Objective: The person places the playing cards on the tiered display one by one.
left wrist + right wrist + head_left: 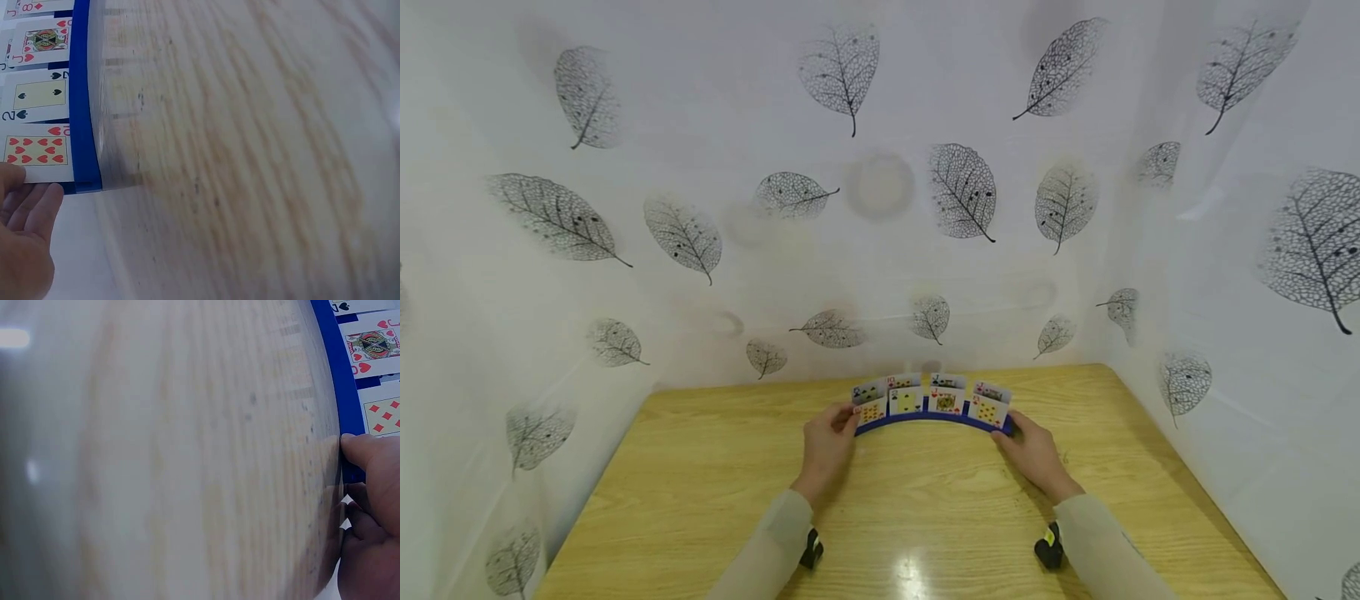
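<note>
A curved blue card holder stands on the table with playing cards upright in two rows. In front are a ten of hearts, a two of spades, a face card of hearts and a diamonds card. My left hand grips the holder's left end, its thumb over the lower corner of the ten of hearts. At the other end, my right hand pinches the holder, thumb on the blue front edge and fingers behind. The back-row cards are partly hidden.
The yellow wood-grain table reaches back to a pale curtain printed with dark leaves, which also hangs along both sides. Black devices are strapped at both wrists, near the beige sleeves.
</note>
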### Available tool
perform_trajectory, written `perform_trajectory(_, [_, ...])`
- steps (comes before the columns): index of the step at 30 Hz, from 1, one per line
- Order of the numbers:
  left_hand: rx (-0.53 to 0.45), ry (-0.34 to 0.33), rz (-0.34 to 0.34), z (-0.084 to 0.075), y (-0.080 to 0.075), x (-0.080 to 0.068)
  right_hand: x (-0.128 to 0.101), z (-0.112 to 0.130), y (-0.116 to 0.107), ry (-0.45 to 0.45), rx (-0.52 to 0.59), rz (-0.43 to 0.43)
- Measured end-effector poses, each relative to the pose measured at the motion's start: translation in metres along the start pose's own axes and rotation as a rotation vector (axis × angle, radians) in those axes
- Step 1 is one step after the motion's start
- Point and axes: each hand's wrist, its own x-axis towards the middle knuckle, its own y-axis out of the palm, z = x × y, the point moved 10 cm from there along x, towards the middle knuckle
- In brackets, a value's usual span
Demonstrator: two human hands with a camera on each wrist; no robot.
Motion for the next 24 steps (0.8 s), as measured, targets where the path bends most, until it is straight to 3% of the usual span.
perform_trajectory(8, [0.069,0.061,-0.012,-0.005,-0.002,0.0,0.0,0.005,0.0,-0.031,-0.005,-0.009])
perform_trajectory(18, [0.095,0.067,-0.001,-0.008,-0.01,-0.004,0.002,-0.001,-0.001,-0.005,-0.003,0.048])
perform_trajectory(21, [0.098,0.109,0.013,-0.01,-0.018,-0.005,0.001,-0.004,-0.007,0.013,0.008,0.102])
perform_trajectory(24, [0.177,0.146,0.015,-0.013,-0.033,-0.004,0.001,-0.002,-0.024,0.001,-0.006,0.126])
